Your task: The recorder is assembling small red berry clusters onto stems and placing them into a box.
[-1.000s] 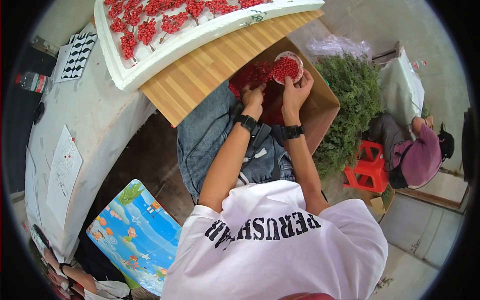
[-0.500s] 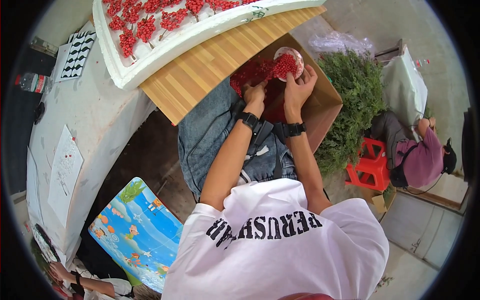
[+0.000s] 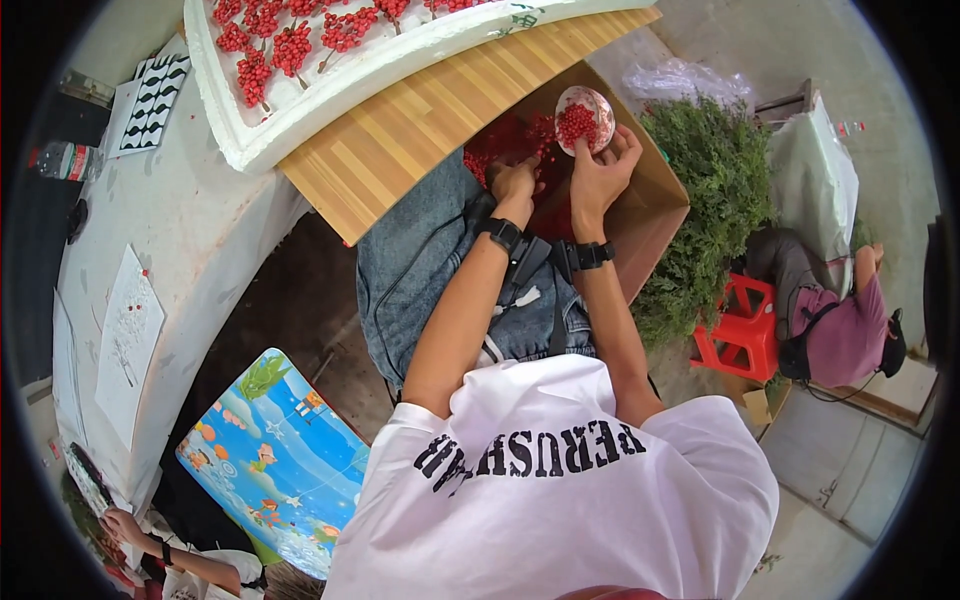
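Observation:
My right hand (image 3: pixel 605 165) grips the edge of a small white dish (image 3: pixel 601 108) with a red pattern, thumb on the inner side. A clump of small red berries (image 3: pixel 576 123) lies in it. The dish is tilted over an open cardboard box (image 3: pixel 640 215). My left hand (image 3: pixel 515 183) is low in the box beside more red berries (image 3: pixel 476 168). Its fingers are curled, and what they hold is partly hidden. Loose berries show between this hand and the dish.
A white foam tray (image 3: pixel 240 150) of berry sprigs stands on a wood-striped board (image 3: pixel 380 170). Right of the box are a green bush (image 3: pixel 700 190) and a red stool (image 3: pixel 740 330). A person (image 3: pixel 845 325) sits beyond; another person's hand (image 3: pixel 125 530) shows at lower left.
The dish has come a little nearer the right, its inside showing more. Berries that bridged dish and left hand are now looser and apart. My left hand has shifted slightly right.

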The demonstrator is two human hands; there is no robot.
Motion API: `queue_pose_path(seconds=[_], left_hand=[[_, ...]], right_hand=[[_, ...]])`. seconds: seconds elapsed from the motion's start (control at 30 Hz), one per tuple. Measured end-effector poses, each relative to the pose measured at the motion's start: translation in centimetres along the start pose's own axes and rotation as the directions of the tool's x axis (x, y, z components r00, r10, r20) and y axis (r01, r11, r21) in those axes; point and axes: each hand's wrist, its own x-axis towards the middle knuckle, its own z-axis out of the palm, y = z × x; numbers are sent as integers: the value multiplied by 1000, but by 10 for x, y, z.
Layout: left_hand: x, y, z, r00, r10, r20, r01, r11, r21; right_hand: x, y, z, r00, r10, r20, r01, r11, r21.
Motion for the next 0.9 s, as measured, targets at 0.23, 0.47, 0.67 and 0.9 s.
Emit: queue_pose_path(seconds=[0.23, 0.47, 0.67, 0.9], left_hand=[[4, -7, 0, 999, 22, 30, -20, 999, -47], [9, -6, -3, 997, 75, 5, -76, 995, 66], [-9, 4, 5, 993, 94, -70, -89, 993, 72], [6, 0, -1, 990, 136, 31, -138, 989, 61]], right_hand=[[3, 0, 2, 999, -44, 4, 44, 994, -96], [2, 2, 5, 994, -99, 48, 104, 985, -135], [12, 11, -4, 993, -120, 4, 118, 975, -186], [16, 133, -58, 950, 218, -222, -279, 912, -299]])
